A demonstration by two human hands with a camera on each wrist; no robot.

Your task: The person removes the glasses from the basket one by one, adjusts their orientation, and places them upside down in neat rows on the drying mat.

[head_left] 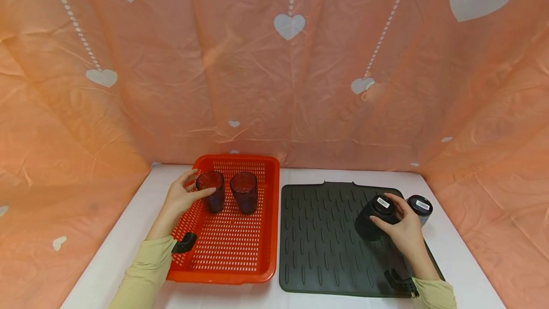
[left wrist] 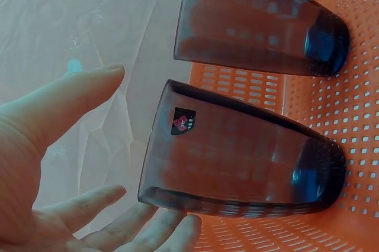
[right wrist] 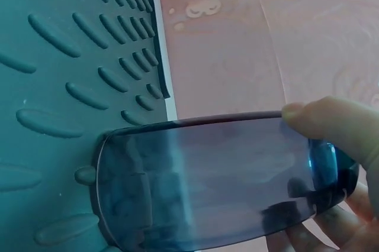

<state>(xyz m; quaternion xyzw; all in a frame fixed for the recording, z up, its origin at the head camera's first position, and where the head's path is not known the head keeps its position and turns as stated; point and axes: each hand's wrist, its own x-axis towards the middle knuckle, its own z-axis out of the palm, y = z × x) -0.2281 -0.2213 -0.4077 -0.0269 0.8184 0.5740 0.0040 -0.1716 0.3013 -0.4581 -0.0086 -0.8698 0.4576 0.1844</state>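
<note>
Two dark tinted drinking glasses, a left one (head_left: 216, 200) and a right one (head_left: 246, 200), stand upright in an orange-red plastic basket (head_left: 274, 237). My left hand (head_left: 181, 199) is around the rim of the left glass, thumb and fingers spread; its fingertips are right at the rim in the left wrist view. Over a dark ribbed drying mat (head_left: 319, 242), my right hand (head_left: 407, 232) grips an upside-down tinted glass (right wrist: 219, 181) near its base, thumb on one side and fingers on the other. This glass leans slightly, its rim down at the mat.
Another upside-down glass (head_left: 421, 206), a label on its base, stands behind the right hand by the mat's right edge. A white tabletop (head_left: 223, 297) carries basket and mat side by side. Orange sheeting with hearts (head_left: 334, 123) encloses the back and sides.
</note>
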